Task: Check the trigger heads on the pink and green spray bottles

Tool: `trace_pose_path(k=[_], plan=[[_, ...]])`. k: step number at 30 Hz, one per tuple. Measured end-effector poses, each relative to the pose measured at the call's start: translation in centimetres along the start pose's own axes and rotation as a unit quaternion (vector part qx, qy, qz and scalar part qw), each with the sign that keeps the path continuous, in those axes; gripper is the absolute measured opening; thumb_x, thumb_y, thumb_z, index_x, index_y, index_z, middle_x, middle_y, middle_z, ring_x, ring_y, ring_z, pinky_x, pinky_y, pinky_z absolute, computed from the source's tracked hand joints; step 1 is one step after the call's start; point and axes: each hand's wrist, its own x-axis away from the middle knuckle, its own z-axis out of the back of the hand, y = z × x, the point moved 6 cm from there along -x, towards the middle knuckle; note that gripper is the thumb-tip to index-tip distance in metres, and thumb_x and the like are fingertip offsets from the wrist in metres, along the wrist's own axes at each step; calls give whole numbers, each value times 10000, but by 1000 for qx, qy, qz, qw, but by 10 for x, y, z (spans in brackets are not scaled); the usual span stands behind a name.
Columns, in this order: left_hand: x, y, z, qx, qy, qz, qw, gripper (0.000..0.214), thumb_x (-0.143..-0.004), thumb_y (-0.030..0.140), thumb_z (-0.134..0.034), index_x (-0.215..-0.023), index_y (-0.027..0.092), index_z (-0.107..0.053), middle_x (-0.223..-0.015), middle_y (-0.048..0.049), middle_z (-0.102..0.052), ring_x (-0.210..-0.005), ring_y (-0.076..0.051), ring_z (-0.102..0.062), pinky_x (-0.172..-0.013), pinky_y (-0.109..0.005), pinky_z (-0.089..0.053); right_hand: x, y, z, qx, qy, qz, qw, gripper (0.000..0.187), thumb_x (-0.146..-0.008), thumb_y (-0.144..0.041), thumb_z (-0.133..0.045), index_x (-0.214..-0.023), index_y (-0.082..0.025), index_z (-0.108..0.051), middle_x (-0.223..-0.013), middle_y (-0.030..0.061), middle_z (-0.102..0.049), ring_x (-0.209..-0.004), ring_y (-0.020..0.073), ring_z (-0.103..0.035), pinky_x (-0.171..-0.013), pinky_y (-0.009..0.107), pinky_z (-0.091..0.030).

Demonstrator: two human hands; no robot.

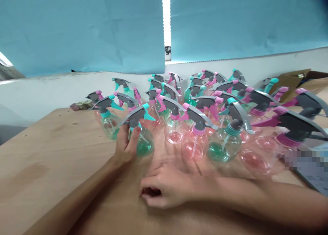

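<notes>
The green spray bottle (146, 141) my left hand (126, 142) grips looks like clear, glossy plastic, and its grey spray head (135, 114) is a more opaque plastic with a soft shine. The table (51, 142) I work on is pale wood, mostly matt, with a smooth face. Beyond, the blue sheet (84, 30) looks lightly creased with a faint sheen, and the box (289, 82) is matt brown cardboard.

Workshop, likely: many spray bottles (196, 117)

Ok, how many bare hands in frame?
2. Left hand: at the neck of a green spray bottle. Right hand: loosely curled, nearer the camera. Neither hides behind anything; I see no others.
</notes>
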Motion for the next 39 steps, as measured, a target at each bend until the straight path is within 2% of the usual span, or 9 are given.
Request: trace_pose_path(k=[5,12,17,21,26,30,33,36,39], plan=[[-14,-12,12,-110,56,-36,992,206,-1037,408,-565,-1171,261,-620,-1082,-62,-670,-975,-241,-611,-892,-392,-476,-1,-1,1,-5,-1,11,1000,117,-949,-289,-623,-988,-220,-709,-951,12,-790,-832,159,-701,-738,263,-470],[-36,-24,27,-184,63,-21,981,230,-986,429,-604,-1090,224,-608,-968,-55,-623,-852,-227,-562,-752,-352,-444,-3,1,-1,-22,-7,-3,1000,145,-943,-295,-625,-1019,-228,-728,-887,-10,-788,-745,142,-689,-714,252,-465],[-51,-16,36,-242,46,-27,969,326,-941,455,-667,-767,221,-521,-755,-5,-494,-696,-190,-471,-649,-320,-365,-3,0,0,-19,-10,0,1000,166,-941,-297,-621,-1034,-227,-739,-889,-4,-791,-745,146,-693,-713,253,-466],[-54,-11,38,-256,34,9,966,314,-930,484,-682,-825,203,-590,-694,30,-476,-587,-148,-486,-592,-286,-333,-2,2,-1,-19,-10,-8,1000,169,-944,-301,-620,-1037,-232,-742,-881,-13,-787,-739,135,-690,-716,247,-463],[-53,-17,35,-266,18,135,954,403,-914,617,-644,-941,215,-634,-576,61,-539,-426,-165,-580,-532,-277,-351,-2,2,-1,-17,-2,-5,1000,170,-946,-308,-621,-1047,-237,-738,-893,-21,-790,-759,135,-699,-716,249,-450],[-67,-24,30,-325,25,156,932,424,-908,645,-606,-894,222,-629,-566,28,-584,-496,-214,-637,-581,-302,-378,-3,4,-2,-18,-3,-6,1000,169,-949,-313,-620,-1052,-240,-734,-899,-24,-791,-758,135,-698,-716,244,-454],[-82,-33,24,-336,48,130,932,410,-940,623,-567,-949,221,-648,-754,-36,-694,-660,-254,-681,-636,-319,-388,-3,4,-3,-19,-7,-5,1000,170,-949,-311,-618,-1054,-240,-730,-900,-25,-788,-763,134,-697,-723,241,-459],[-92,-45,18,-360,75,107,924,371,-968,565,-565,-1006,205,-650,-806,-72,-694,-796,-305,-699,-695,-343,-401,-3,3,-1,-17,-4,-3,1000,154,-941,-302,-621,-1035,-241,-726,-891,-32,-786,-752,130,-689,-722,249,-451],[-94,-55,13,-328,106,76,936,340,-980,521,-596,-1078,198,-639,-908,-86,-703,-877,-309,-701,-773,-365,-439,-3,1,1,-19,-10,-4,1000,157,-945,-305,-618,-1038,-240,-727,-892,-27,-787,-758,131,-691,-720,252,-447]])
